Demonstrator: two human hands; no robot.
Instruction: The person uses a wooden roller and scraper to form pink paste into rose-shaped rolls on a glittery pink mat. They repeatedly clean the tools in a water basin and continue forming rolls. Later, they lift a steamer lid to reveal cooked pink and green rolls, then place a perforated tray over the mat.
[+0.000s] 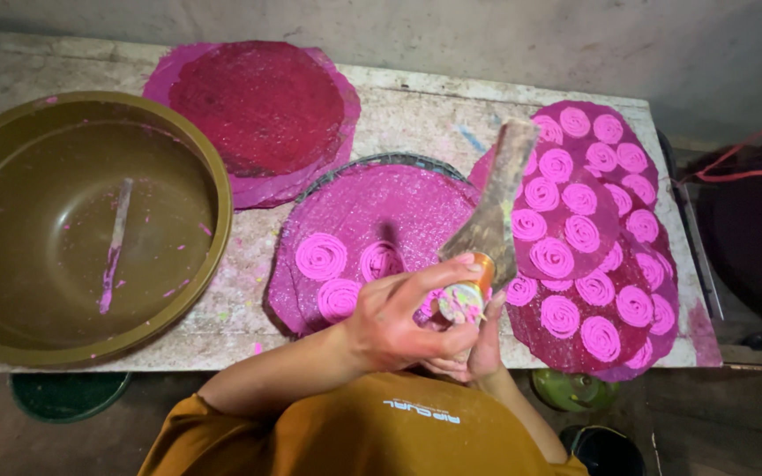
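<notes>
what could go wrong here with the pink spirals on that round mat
The left hand and right hand hold the piping tool low over the middle mat, close to the finished spirals; a slip might smear one. The mat overhangs the table front edge near the body, so a bump could tip it. The full mat overlaps others, and its spirals may get pressed.

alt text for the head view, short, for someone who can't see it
Two hands, left hand and right hand, hold a small orange press over a round pink-stained mat bearing pink dough spirals. A big empty olive-brown bowl sits left; a filled mat lies right.
</notes>
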